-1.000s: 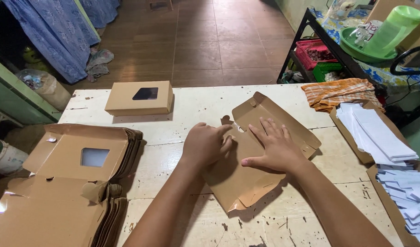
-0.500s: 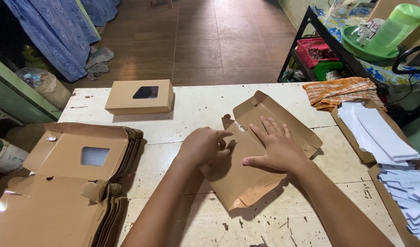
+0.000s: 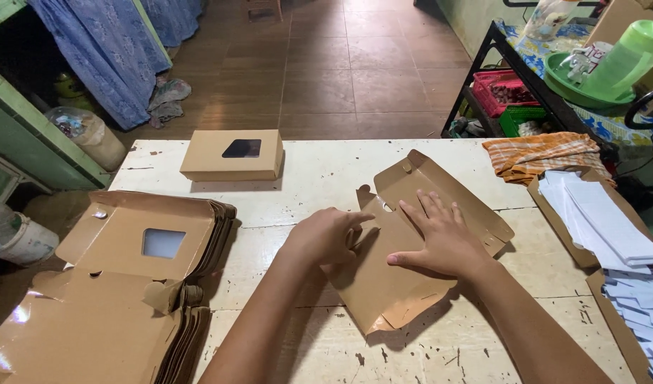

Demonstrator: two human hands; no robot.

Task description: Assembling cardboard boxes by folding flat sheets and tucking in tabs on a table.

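Little change since moment ago: right hand (image 3: 440, 242) still flat on box blank (image 3: 405, 263), grip apart; left hand (image 3: 326, 235) curled, pressing left flap on surface (image 3: 319, 178).

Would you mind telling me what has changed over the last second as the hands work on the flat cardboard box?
Very little. The left hand still presses the near-left edge of the flat cardboard box, its fingers shifted only slightly. The right hand stays spread flat on the panel. Nothing was picked up or released. The assembled box, the stack of flat boxes and the orange cloth have not moved.
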